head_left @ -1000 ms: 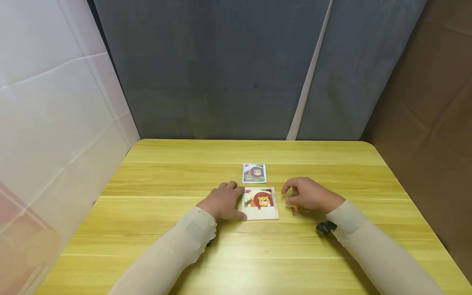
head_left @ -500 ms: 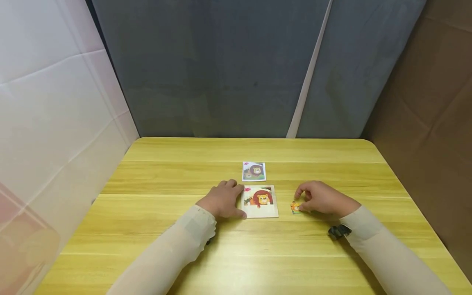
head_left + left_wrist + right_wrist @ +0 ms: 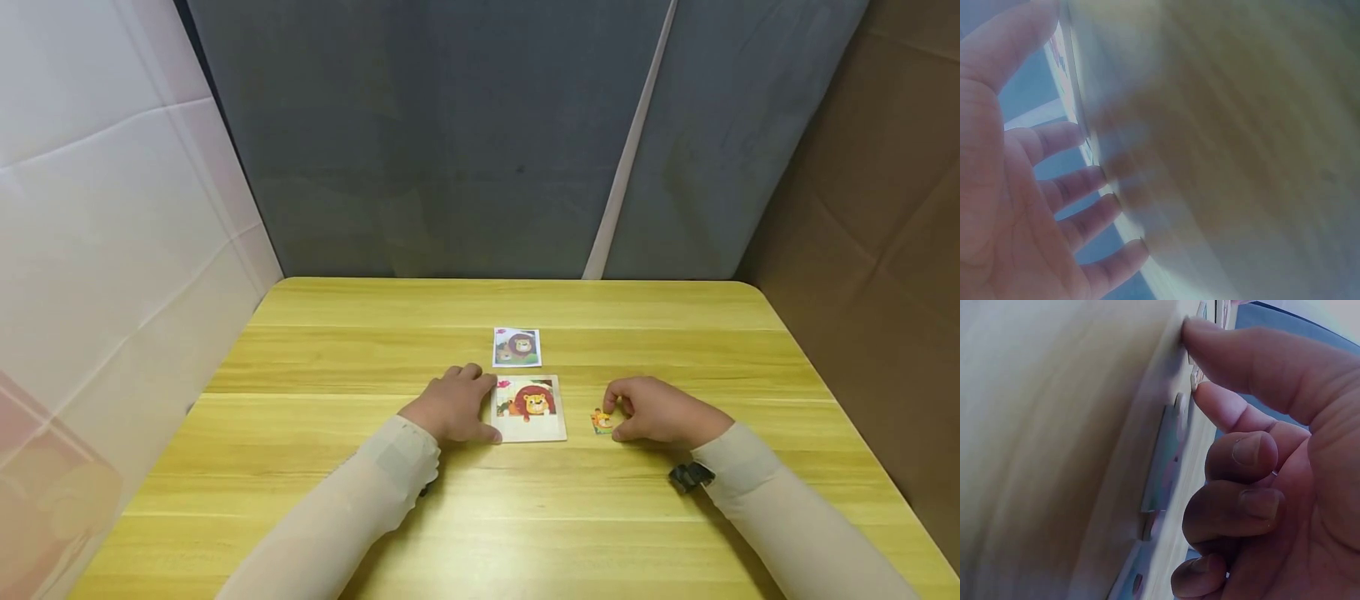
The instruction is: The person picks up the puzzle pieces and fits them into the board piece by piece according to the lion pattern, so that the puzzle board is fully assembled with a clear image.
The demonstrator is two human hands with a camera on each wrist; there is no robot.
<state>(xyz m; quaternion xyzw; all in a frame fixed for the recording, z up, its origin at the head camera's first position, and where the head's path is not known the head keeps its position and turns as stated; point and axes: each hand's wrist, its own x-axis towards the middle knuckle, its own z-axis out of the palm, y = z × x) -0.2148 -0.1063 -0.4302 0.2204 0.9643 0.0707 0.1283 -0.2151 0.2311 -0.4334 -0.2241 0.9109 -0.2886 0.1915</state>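
Note:
A square wooden puzzle board [image 3: 528, 432] lies mid-table, its upper part filled with a lion picture and its lower part bare wood. My left hand [image 3: 452, 406] rests along its left side, fingers spread and fairly straight, thumb at the near left corner. In the left wrist view the fingertips touch the board's edge. Right of the board is a small orange puzzle piece [image 3: 601, 422] on the table. My right hand [image 3: 660, 411] pinches it by its right part, forefinger at the far side and thumb at the near side. The other right fingers curl inward.
A printed lion picture card [image 3: 517, 347] lies just beyond the board. More flat puzzle pieces [image 3: 1163, 462] lie under my right hand, hidden from the head view. A grey cloth wall [image 3: 450, 150] stands behind the table [image 3: 360, 500], with cloth walls at both sides.
My right hand has drawn back to the right from beside the board, uncovering the orange puzzle piece. My left hand stays at the board's left edge.

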